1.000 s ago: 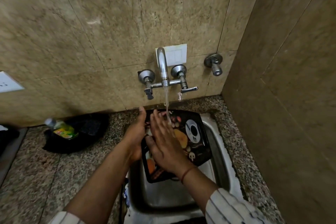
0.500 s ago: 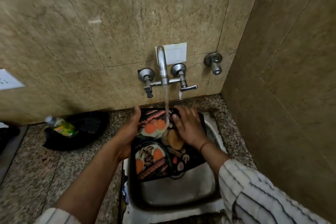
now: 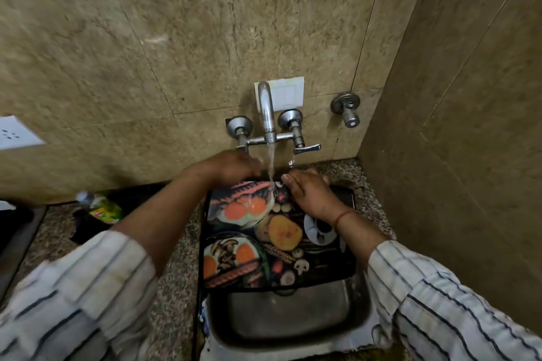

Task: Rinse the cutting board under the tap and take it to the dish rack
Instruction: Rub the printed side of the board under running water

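Under the tap (image 3: 266, 114), the cutting board (image 3: 278, 237) (printed with food pictures) lies across the sink (image 3: 287, 319), water striking its far edge. Left hand (image 3: 234, 165) grips that edge; right hand (image 3: 311, 193) rests flat, fingers spread, just beside the stream.

single head-worn wide-angle view, looking steeply down, close over sink (image 3: 287, 319), facing tiled wall (image 3: 176, 38)
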